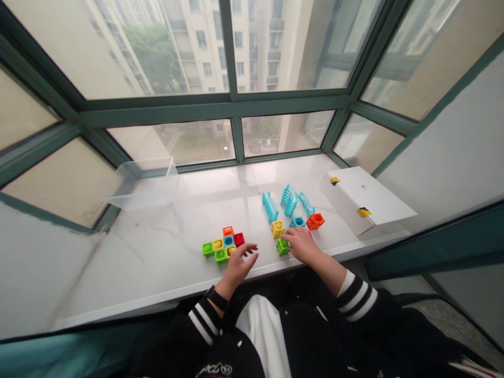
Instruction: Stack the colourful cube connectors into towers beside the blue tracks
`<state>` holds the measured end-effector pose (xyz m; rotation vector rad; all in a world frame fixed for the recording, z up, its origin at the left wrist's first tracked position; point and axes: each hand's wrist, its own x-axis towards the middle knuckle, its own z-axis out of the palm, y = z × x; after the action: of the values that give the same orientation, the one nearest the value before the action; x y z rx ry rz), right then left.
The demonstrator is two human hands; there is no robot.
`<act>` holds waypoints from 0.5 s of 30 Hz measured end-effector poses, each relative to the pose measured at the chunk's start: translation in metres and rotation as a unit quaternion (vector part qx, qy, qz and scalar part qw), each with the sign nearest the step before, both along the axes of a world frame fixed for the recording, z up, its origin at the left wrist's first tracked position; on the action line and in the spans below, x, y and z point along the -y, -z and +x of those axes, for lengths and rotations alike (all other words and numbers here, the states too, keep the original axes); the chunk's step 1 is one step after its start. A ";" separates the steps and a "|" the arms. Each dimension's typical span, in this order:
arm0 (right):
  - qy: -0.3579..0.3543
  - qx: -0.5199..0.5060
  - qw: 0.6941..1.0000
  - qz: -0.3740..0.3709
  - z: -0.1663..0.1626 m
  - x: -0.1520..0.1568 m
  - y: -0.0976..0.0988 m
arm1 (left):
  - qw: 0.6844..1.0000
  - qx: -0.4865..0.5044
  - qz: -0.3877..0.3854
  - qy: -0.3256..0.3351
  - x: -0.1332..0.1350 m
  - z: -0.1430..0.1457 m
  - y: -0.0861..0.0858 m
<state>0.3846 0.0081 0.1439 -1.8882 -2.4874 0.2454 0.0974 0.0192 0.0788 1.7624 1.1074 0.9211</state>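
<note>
Right hand rests on a green plastic cube, apparently hollow.

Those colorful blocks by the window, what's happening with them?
A person's right hand is touching a green toy block, and their left hand hovers beside a cluster of joined colorful blocks. Turquoise ridged pieces, a clear plastic tub and a white box sit on the windowsill.
</note>
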 end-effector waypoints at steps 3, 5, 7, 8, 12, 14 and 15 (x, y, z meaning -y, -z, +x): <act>0.001 -0.008 1.000 0.006 0.004 0.002 0.002 | 0.993 -0.017 0.005 -0.120 -0.002 -0.051 -0.022; 0.002 -0.025 0.999 0.024 0.004 0.004 0.002 | 0.982 -0.054 0.027 -0.178 -0.006 -0.082 -0.027; 0.002 -0.059 0.997 0.054 0.002 0.007 0.000 | 0.969 -0.121 0.061 -0.205 -0.012 -0.107 -0.023; 0.000 -0.082 0.994 0.073 -0.002 0.008 -0.002 | 0.962 -0.160 0.075 -0.208 -0.015 -0.116 -0.018; -0.037 -0.196 0.971 0.132 -0.028 0.016 -0.013 | 0.940 -0.266 0.080 -0.200 -0.023 -0.127 0.009; -0.077 -0.235 0.960 0.133 -0.044 0.020 -0.017 | 0.938 -0.285 0.071 -0.187 -0.026 -0.125 0.020; -0.097 -0.247 0.956 0.127 -0.052 0.022 -0.019 | 0.938 -0.288 0.063 -0.180 -0.027 -0.122 0.024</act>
<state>0.3322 -0.0138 0.1625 -1.2901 -2.2270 0.3329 -0.0250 0.0467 0.0548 2.0400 1.8302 0.7031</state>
